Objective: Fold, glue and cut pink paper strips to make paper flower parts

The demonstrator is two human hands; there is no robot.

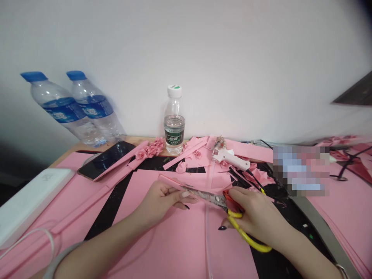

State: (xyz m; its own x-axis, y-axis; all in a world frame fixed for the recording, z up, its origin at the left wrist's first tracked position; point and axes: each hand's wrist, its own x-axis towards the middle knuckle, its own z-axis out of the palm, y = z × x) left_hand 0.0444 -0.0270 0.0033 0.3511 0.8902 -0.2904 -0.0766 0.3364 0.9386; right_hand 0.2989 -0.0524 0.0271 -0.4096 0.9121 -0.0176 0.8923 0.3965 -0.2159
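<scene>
Two bare hands work close together over a pink foam sheet (180, 248) on the tabletop (95, 144). The main risk lies at the scissors' blades (213, 200): the left hand's fingertips (184, 195) sit just beside them, so a slip could bring the steel onto skin. The strip of pink foam paper (171, 183) is narrow and appears held at one end only, so it could twist or tear unevenly if pulled while the blades close on it. Offcuts and paper roses (151, 149) crowd the surface, and a white hot glue gun (229, 159) lies just beyond the hands. A wide elbow movement could catch its black cord (255, 180), and a bump could topple the small water bottle (174, 120) standing at the back.

The left hand (159, 201) reaches in from the lower left, forearm low, with a bangle (62, 259) around the arm; its grip pinches the strip. The right hand (255, 213) reaches in from the lower right, its grip clenched around the yellow handles of the scissors (247, 232), with the blades pointing left. The strip runs up to the blades, though whether it sits between them is hard to tell.
</scene>
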